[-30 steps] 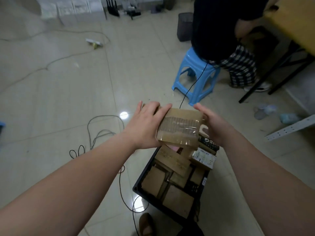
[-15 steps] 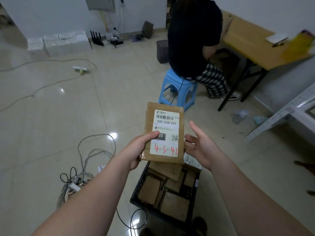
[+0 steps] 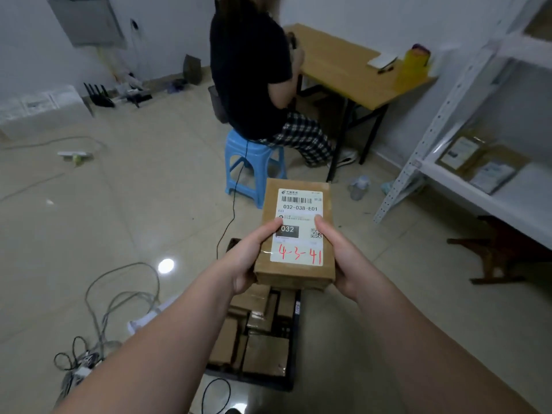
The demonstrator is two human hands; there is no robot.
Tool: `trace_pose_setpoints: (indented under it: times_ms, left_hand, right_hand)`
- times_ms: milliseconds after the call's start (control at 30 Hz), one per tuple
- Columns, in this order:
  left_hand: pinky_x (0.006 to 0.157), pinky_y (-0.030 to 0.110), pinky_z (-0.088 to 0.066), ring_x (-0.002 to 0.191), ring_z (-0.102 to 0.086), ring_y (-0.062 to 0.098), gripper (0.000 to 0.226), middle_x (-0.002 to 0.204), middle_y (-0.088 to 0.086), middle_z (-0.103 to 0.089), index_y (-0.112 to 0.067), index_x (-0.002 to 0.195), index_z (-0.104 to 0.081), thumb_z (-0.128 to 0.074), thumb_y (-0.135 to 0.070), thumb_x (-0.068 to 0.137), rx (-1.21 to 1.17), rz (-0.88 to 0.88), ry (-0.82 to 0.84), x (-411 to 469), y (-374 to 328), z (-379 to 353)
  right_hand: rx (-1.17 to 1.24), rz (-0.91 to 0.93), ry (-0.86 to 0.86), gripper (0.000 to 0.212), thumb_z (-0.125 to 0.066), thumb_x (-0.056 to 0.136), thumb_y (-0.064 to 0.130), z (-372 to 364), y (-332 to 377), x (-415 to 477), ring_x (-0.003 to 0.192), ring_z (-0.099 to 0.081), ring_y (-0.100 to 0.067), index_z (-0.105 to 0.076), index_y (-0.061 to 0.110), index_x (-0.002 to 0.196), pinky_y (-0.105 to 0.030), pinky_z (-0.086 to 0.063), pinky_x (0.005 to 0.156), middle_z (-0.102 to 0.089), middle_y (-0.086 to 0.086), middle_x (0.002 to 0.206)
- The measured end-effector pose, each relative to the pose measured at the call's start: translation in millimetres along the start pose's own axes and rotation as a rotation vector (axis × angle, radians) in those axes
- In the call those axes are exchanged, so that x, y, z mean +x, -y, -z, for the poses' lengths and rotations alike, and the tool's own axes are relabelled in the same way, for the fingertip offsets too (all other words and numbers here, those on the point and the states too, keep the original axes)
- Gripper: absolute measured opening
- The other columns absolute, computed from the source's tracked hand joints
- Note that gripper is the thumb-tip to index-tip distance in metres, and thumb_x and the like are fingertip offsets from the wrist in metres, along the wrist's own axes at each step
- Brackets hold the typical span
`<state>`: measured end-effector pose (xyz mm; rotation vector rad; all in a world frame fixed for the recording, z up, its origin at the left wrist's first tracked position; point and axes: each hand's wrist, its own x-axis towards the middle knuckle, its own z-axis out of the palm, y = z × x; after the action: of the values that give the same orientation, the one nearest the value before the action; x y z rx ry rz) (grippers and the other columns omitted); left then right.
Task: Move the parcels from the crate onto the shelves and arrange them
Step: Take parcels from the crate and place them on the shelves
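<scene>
A brown cardboard parcel with a white label marked 4-3-41 in red is held label-up in front of me. My left hand grips its left edge, thumb on the label. My right hand grips its right edge, thumb on the label too. Below them on the floor stands the black crate with several brown parcels inside. The white metal shelves stand at the right, with two parcels lying on one level.
A person in a black top sits on a blue stool just beyond the parcel, at a wooden desk. Cables and a power strip lie on the tiled floor at the left. A dark wooden stool stands under the shelves.
The parcel was turned label-up and raised above the crate. My right hand, open beside it half a second ago, now grips its right edge. The view has swung up and right toward the shelves.
</scene>
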<state>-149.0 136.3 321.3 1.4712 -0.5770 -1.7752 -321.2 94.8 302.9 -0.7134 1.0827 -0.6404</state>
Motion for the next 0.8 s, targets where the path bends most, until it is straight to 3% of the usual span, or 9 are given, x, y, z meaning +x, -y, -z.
trace_pose_setpoints:
  times_ms: [100, 167, 233, 300, 467, 600, 800]
  left_hand:
    - [0.061, 0.025, -0.052, 0.073, -0.072, 0.017, 0.040, 0.093, 0.007, -0.076, -0.019, 0.094, -0.074, -0.055, -0.054, 0.090, 0.061, 0.046, 0.092, 7, 3, -63]
    - [0.063, 0.026, -0.051, 0.069, -0.072, 0.017, 0.042, 0.088, 0.006, -0.076, -0.018, 0.091, -0.073, -0.054, -0.056, 0.090, 0.114, 0.061, 0.147, 9, 4, -107]
    - [0.066, 0.029, -0.050, 0.069, -0.072, 0.018, 0.043, 0.086, 0.006, -0.076, -0.017, 0.091, -0.073, -0.054, -0.057, 0.090, 0.159, 0.062, 0.193, 11, 6, -150]
    - [0.073, 0.032, -0.052, 0.073, -0.072, 0.019, 0.043, 0.089, 0.007, -0.076, -0.017, 0.093, -0.073, -0.055, -0.057, 0.089, 0.192, 0.065, 0.238, 14, 9, -192]
    - [0.082, 0.034, -0.054, 0.076, -0.072, 0.021, 0.039, 0.092, 0.009, -0.076, -0.015, 0.101, -0.071, -0.057, -0.050, 0.091, 0.257, 0.057, 0.356, 18, 12, -285]
    - [0.093, 0.039, -0.052, 0.082, -0.071, 0.024, 0.042, 0.095, 0.010, -0.076, -0.014, 0.108, -0.069, -0.058, -0.050, 0.091, 0.313, 0.051, 0.412, 16, 12, -337]
    - [0.078, 0.035, -0.056, 0.075, -0.072, 0.024, 0.042, 0.092, 0.010, -0.075, -0.011, 0.107, -0.069, -0.058, -0.049, 0.092, 0.336, 0.068, 0.472, 25, 3, -378]
  right_hand:
    - [0.067, 0.039, -0.095, 0.047, -0.056, 0.093, 0.050, 53, 13, -36, 0.093, -0.074, -0.023, -0.059, 0.020, 0.129, -0.036, -0.057, 0.077, -0.075, -0.006, 0.107]
    - [0.105, 0.062, -0.151, 0.038, -0.053, 0.096, 0.046, 88, 23, -63, 0.087, -0.074, -0.022, -0.065, 0.019, 0.120, -0.039, -0.056, 0.086, -0.076, -0.007, 0.102]
    - [0.123, 0.079, -0.216, 0.038, -0.053, 0.096, 0.046, 123, 29, -87, 0.094, -0.073, -0.025, -0.065, 0.019, 0.120, -0.045, -0.050, 0.100, -0.075, -0.008, 0.104]
    - [0.163, 0.092, -0.274, 0.039, -0.055, 0.095, 0.046, 158, 35, -109, 0.099, -0.071, -0.028, -0.067, 0.018, 0.118, -0.047, -0.046, 0.105, -0.075, -0.010, 0.106]
    - [0.266, 0.123, -0.392, 0.036, -0.054, 0.095, 0.046, 229, 49, -164, 0.089, -0.073, -0.027, -0.069, 0.017, 0.110, -0.041, -0.054, 0.089, -0.076, -0.010, 0.101]
    - [0.321, 0.146, -0.453, 0.034, -0.054, 0.096, 0.047, 268, 56, -193, 0.085, -0.074, -0.027, -0.070, 0.019, 0.107, -0.041, -0.054, 0.087, -0.076, -0.010, 0.099]
    - [0.321, 0.152, -0.486, 0.039, -0.050, 0.096, 0.052, 296, 65, -208, 0.096, -0.071, -0.028, -0.069, 0.020, 0.108, -0.042, -0.050, 0.092, -0.076, -0.007, 0.099]
